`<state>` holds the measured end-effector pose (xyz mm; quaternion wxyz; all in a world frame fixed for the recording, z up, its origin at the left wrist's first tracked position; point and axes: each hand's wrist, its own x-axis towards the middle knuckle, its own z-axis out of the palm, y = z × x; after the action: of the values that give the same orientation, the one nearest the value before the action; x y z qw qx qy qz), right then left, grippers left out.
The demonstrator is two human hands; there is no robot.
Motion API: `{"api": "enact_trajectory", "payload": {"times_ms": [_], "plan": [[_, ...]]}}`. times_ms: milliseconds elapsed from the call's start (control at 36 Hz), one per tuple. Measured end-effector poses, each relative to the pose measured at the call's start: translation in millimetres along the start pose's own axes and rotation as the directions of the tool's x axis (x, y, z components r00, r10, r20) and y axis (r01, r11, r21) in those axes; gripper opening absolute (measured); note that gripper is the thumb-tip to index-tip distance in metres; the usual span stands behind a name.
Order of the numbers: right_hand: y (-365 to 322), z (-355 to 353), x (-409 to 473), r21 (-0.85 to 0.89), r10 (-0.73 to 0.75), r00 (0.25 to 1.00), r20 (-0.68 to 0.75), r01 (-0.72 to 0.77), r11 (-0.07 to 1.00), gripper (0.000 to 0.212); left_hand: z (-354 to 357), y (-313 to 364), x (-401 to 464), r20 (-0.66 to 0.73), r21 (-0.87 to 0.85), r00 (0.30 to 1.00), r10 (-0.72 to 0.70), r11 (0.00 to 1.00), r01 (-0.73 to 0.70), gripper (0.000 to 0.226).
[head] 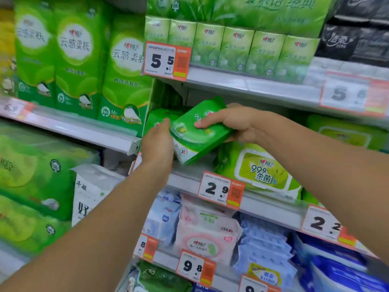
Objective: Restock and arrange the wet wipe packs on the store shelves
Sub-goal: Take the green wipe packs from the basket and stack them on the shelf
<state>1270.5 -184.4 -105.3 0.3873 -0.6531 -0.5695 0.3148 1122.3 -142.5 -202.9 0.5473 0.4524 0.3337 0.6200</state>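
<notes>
A small green wet wipe pack (197,131) is held tilted in front of the middle shelf. My right hand (237,121) grips its upper right end, thumb lying across the front. My left hand (157,142) holds its lower left corner, fingers behind the pack. Behind it, more small green packs (160,116) stand at the back of the shelf. To the right lies a large green lidded wipe pack (259,169) marked 99.9.
The shelf edge (263,205) carries price tags 2.9 (221,189) and 2.2 (324,223). Green tissue packs (235,47) fill the shelf above, tall green packs (80,60) the left bay. Pink (206,234) and blue wipe packs (267,247) sit on the shelf below.
</notes>
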Motion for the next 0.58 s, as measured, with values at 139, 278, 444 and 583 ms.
{"api": "enact_trajectory", "payload": {"times_ms": [139, 278, 444, 583], "plan": [[-4.5, -8.1, 32.4, -0.108, 0.069, 0.986, -0.153, -0.086, 0.99, 0.013, -33.9, -36.4, 20.7, 0.191, 0.738, 0.808, 0.557, 0.462, -0.493, 0.081], [1.8, -21.9, 68.5, -0.435, 0.099, 0.967, -0.233, -0.195, 0.879, 0.024, -56.3, -63.8, 40.4, 0.389, 0.883, 0.84, 0.379, 0.106, -0.456, 0.081], [21.7, -28.1, 121.5, -0.606, 0.018, 0.967, -0.254, -0.174, 0.776, 0.102, -55.6, -71.0, 42.8, 0.431, 0.862, 0.812, 0.394, 0.087, -0.499, 0.075], [39.9, -34.0, 151.1, -0.762, -0.084, 0.97, -0.23, -0.126, 0.635, 0.102, -55.3, -66.8, 41.8, 0.489, 0.794, 0.784, 0.383, 0.177, -0.582, 0.063]]}}
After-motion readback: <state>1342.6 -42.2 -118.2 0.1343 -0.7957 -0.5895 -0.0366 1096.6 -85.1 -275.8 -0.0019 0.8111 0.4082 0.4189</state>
